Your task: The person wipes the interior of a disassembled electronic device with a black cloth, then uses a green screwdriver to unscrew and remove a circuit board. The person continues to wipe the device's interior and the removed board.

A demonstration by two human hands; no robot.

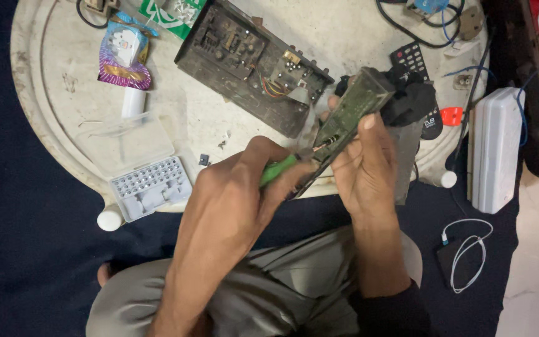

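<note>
Circuit board (350,115) tilted up in the right hand's (363,171) grip, exposing its edge; left hand (244,187) clenches a green-handled screwdriver (279,170) against it.

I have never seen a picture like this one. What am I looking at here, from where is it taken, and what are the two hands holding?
The one picture comes from a camera worn on a person's head, looking down at their own two bare hands and lap. No machine is involved.

The left hand grips a green-handled screwdriver, its tip at a long greenish circuit board that the right hand holds tilted above the table edge.

On the round white table lie a dark electronics unit with its circuits exposed, an open clear case of screwdriver bits, a colourful packet, a remote control and some cables. A white box sits at the right, and a white cable lies on the dark floor cloth.
</note>
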